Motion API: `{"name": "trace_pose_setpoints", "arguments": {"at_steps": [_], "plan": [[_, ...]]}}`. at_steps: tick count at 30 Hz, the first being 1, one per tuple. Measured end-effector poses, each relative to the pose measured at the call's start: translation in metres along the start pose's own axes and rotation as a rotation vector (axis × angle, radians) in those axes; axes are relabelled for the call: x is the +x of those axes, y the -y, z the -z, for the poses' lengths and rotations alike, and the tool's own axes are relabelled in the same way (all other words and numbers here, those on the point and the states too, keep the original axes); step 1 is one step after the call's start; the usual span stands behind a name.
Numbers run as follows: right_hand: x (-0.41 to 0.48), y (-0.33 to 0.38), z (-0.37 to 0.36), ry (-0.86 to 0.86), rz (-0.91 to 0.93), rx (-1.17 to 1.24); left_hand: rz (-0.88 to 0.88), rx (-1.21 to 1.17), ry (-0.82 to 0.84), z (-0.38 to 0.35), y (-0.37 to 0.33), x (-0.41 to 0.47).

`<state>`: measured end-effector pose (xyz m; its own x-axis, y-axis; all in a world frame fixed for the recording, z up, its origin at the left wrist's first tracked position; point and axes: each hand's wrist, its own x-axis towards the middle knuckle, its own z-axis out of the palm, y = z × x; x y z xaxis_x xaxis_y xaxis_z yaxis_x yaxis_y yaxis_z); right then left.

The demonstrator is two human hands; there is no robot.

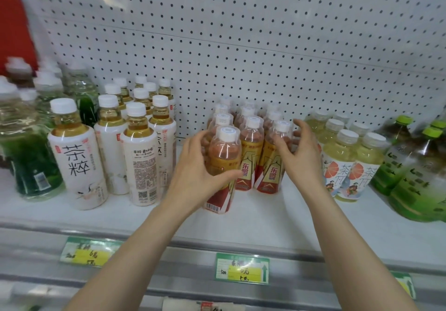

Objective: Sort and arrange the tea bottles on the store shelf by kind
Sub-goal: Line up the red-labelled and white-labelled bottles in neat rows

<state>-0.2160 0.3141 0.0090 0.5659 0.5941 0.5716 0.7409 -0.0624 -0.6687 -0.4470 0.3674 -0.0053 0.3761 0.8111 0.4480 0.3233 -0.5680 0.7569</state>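
Bright, even overhead light glares off the pegboard (241,33), while bottles left of the red-labelled bottles (246,156) blur and bend.

Two bare forearms reach up and forward from the lower edge of the view, converging slightly. The left hand (198,166) wraps fingers and thumb around a red-and-gold bottle (225,152), wrist straight; the right hand (299,152) is poised alongside, fingers spread and loosely bent, gripping nothing
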Motion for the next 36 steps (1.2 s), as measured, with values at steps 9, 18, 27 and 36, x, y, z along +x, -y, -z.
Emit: {"name": "trace_pose_setpoints", "arguments": {"at_steps": [9, 18, 27, 36], "plan": [[0.004, 0.0, 0.001, 0.041, 0.004, -0.019, -0.01, -0.335, 0.36, 0.026, 0.017, 0.004], [0.003, 0.001, -0.004, 0.157, -0.138, 0.102, -0.015, -0.165, 0.102, 0.0, 0.017, -0.003], [0.003, -0.006, -0.012, 0.194, -0.134, -0.008, -0.025, -0.207, 0.127, -0.01, 0.009, 0.006], [0.014, 0.034, 0.003, -0.071, 0.169, -0.064, -0.05, 0.045, 0.101, 0.007, 0.005, -0.007]]}}
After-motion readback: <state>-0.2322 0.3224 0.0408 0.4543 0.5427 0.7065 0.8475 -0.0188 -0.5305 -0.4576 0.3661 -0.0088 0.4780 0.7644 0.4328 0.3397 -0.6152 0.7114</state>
